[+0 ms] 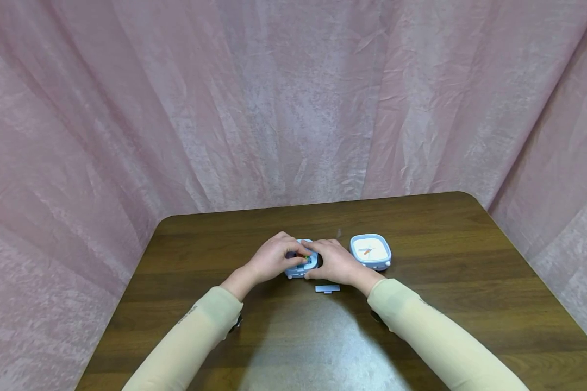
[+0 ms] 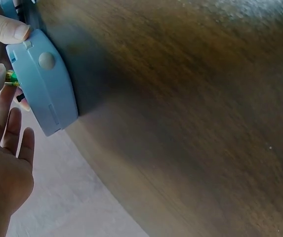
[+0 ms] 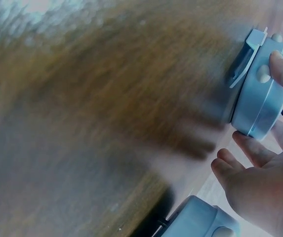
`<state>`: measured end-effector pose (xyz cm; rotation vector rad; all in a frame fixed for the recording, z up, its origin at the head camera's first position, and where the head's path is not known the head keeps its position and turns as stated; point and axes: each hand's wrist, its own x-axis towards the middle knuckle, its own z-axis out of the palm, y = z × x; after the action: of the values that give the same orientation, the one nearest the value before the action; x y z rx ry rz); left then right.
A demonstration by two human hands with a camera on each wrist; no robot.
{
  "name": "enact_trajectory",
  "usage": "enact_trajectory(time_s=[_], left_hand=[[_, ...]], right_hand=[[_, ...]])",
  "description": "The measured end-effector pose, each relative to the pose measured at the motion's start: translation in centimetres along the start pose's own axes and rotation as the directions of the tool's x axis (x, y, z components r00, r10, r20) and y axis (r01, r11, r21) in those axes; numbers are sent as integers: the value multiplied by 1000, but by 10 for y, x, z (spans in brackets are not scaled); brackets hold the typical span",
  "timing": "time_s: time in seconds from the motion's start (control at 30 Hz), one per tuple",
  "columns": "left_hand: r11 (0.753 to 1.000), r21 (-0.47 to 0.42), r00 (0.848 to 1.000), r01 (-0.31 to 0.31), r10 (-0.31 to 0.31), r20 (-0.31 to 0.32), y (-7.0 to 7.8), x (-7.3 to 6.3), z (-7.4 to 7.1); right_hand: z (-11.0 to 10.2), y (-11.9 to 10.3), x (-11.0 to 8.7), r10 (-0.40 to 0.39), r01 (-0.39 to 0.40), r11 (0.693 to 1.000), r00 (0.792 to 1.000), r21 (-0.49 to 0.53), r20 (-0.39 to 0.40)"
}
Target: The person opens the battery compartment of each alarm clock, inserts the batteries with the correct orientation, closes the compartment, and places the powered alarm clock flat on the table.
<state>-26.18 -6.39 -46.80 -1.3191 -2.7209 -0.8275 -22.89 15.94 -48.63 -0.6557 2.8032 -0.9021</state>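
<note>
A light-blue alarm clock (image 1: 295, 273) lies on the table between both hands, its back facing up. My left hand (image 1: 275, 257) is over it and pinches a small green-and-yellow battery (image 2: 11, 77) between thumb and finger at the clock's back. Around the clock's right side, my right hand (image 1: 336, 263) grips the casing, with the thumb near a round foot in the right wrist view. A thin blue battery cover (image 1: 327, 289) lies on the table just in front of the clock. The battery compartment is mostly hidden by the fingers.
To the right of the right hand stands a second light-blue alarm clock (image 1: 370, 250), its white dial up. The brown wooden table (image 1: 445, 244) ends at a pink curtain (image 1: 303, 108) behind it.
</note>
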Motion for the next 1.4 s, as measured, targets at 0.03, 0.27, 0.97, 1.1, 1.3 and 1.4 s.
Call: enact_trajectory(time_s=[0.03, 0.27, 0.97, 1.1, 1.3, 1.4], left_hand=[[1000, 8, 1000, -10, 10, 3, 0, 0, 0], [994, 84, 998, -69, 68, 13, 0, 1, 3], [959, 243, 989, -145, 139, 43, -2, 2, 3], [951, 262, 986, -163, 152, 62, -2, 2, 2], [932, 290, 976, -218, 207, 69, -1, 3, 0], [913, 325, 969, -247, 235, 76, 0, 3, -1]], right_hand=[[0, 0, 0, 2, -2, 1000, 1000, 0, 1], [0, 0, 0, -10, 10, 1000, 1000, 4, -8], [1, 1, 0, -10, 10, 1000, 1000, -12, -1], [1, 0, 0, -6, 6, 1000, 1000, -14, -3], [2, 1, 0, -3, 3, 1000, 1000, -13, -12], [2, 1, 1, -6, 5, 1000, 1000, -18, -16]])
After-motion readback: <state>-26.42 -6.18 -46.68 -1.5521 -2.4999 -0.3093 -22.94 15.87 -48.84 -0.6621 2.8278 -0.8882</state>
